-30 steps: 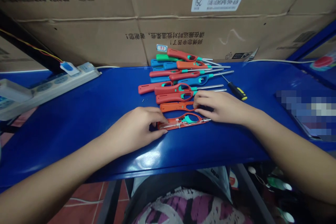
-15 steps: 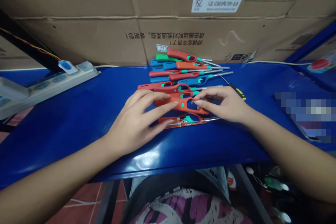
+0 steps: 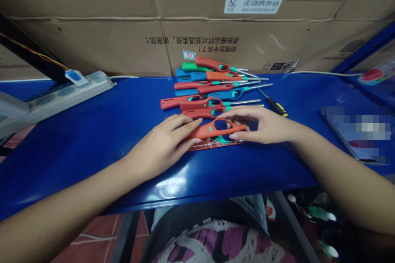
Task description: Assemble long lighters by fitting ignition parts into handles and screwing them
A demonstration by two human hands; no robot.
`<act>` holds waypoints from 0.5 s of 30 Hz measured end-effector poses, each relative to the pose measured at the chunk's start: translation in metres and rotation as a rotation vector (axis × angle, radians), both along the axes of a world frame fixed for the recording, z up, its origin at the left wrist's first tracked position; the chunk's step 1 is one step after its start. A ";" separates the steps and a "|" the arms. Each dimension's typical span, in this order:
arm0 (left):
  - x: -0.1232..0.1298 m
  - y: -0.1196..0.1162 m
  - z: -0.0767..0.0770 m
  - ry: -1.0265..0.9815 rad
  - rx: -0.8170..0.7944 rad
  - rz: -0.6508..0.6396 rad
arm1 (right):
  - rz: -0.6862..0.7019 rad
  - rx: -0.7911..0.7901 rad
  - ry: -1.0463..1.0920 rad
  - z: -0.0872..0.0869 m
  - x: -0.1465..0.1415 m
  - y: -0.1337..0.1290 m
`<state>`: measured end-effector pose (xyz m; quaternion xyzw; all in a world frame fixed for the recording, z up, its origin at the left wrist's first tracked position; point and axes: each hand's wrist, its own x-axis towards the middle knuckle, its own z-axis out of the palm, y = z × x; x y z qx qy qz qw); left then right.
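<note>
An orange shell half (image 3: pixel 205 130) is held between my two hands, just above and partly over an open lighter body (image 3: pixel 212 144) that shows a teal trigger and thin wires. My left hand (image 3: pixel 160 144) grips the shell's left end between thumb and fingers. At the shell's right end, my right hand (image 3: pixel 262 125) pinches its tip. Behind them lie several long-necked lighters, among them a red one (image 3: pixel 200 104), a blue one (image 3: pixel 230 94) and a green one (image 3: pixel 193 67).
A screwdriver (image 3: pixel 276 106) lies right of the lighters. On the left is a power strip (image 3: pixel 68 94) with plugs. A cardboard box (image 3: pixel 123 49) stands along the back of the blue table (image 3: pixel 77 152). A flat device (image 3: pixel 354 135) lies at the right.
The orange shell has moved toward me, from just behind the open lighter body to partly over it. Both hands have moved with it, and the red lighter behind is more exposed.
</note>
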<state>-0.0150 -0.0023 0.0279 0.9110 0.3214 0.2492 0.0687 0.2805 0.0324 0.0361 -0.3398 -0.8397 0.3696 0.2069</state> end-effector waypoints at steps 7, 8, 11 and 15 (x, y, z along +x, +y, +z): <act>0.002 0.001 -0.003 0.052 -0.073 -0.039 | 0.121 0.144 -0.156 -0.002 0.003 0.002; 0.002 0.001 -0.004 0.060 -0.086 -0.045 | 0.128 0.140 -0.166 -0.002 0.002 0.002; 0.002 0.001 -0.007 0.081 -0.118 -0.052 | 0.142 0.143 -0.172 -0.003 -0.001 0.001; 0.002 0.000 -0.008 0.087 -0.132 -0.053 | 0.158 0.172 -0.170 -0.005 -0.002 0.001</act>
